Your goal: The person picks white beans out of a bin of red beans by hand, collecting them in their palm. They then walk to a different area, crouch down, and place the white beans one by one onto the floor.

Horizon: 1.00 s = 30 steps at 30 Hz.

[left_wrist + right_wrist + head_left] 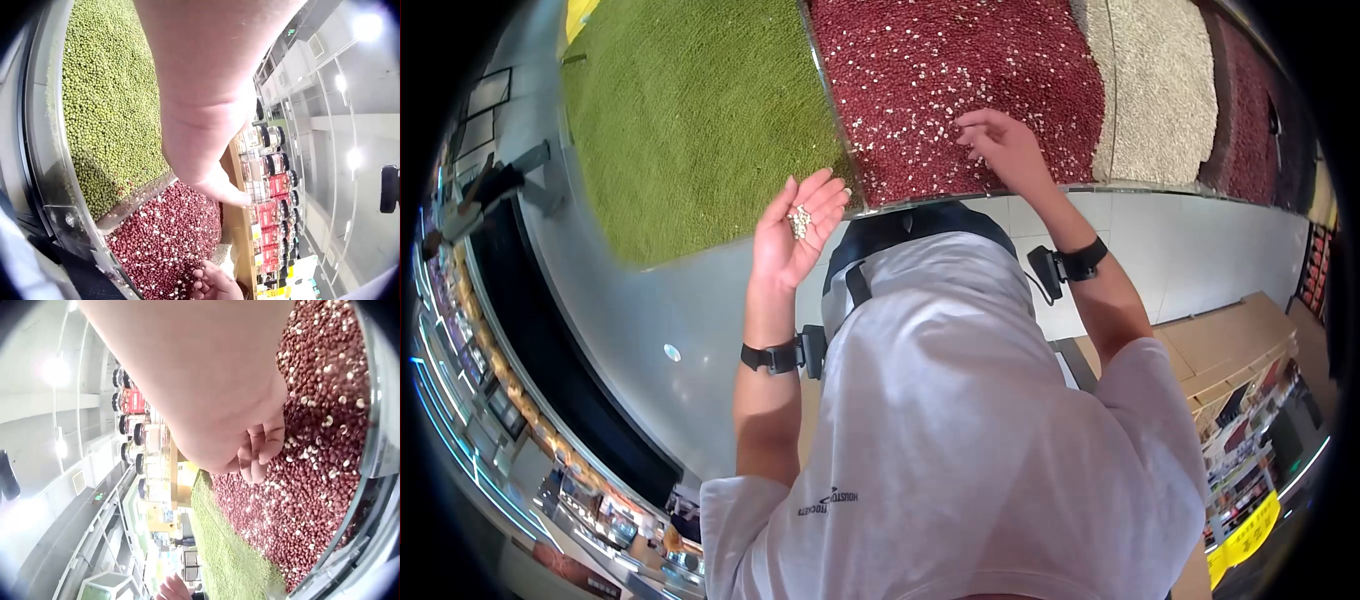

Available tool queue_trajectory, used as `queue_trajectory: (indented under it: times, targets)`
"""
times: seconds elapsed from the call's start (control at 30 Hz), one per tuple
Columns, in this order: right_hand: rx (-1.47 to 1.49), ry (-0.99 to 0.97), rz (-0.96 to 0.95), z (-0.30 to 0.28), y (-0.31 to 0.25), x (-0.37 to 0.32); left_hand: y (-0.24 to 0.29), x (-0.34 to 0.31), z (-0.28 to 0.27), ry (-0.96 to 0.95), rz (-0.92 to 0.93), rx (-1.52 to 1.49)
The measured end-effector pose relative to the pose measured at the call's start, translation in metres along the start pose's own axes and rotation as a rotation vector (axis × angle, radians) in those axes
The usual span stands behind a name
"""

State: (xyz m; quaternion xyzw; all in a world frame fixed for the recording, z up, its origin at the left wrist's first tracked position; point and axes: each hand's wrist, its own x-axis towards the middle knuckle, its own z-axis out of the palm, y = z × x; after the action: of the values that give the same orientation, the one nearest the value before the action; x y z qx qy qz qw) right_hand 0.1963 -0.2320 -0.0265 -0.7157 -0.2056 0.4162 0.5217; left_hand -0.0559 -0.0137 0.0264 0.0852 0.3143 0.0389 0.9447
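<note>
Several pale beans [800, 222] lie on the upturned palm of the left hand [790, 245], its fingers nearly straight, close together and slightly cupped. I see the right hand [1008, 152] over the red beans [900, 50], fingers bent; I cannot tell whether they pinch anything. From the left wrist, the forearm and hand hide the palm's load; from the right, I can't make out the thumb tip.
</note>
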Motion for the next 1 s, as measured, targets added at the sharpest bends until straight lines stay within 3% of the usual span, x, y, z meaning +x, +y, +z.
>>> queue_trajectory:
  times: [0.07,0.17,0.27,0.63,0.93,1.0]
  targets:
    - [-0.147,0.028,-0.042,0.02,-0.01,0.01,-0.005,-0.002,0.005,-0.028,0.041,-0.047]
    - [-0.52,-0.01,-0.42,0.048,-0.026,0.027,-0.012,-0.004,0.007,-0.11,0.078,-0.078]
    - [-0.689,0.004,-0.575,0.076,-0.03,0.049,-0.014,-0.004,0.017,-0.057,0.091,-0.03]
    - [-0.943,-0.032,-0.568,0.113,-0.022,0.074,0.003,-0.003,0.006,-0.051,0.026,0.037]
    - [-0.923,0.005,-0.518,0.122,-0.018,0.077,0.015,0.002,-0.001,-0.07,-0.005,0.06]
    - [-0.806,0.012,-0.523,0.119,-0.015,0.079,0.017,0.001,-0.002,-0.067,-0.006,0.072]
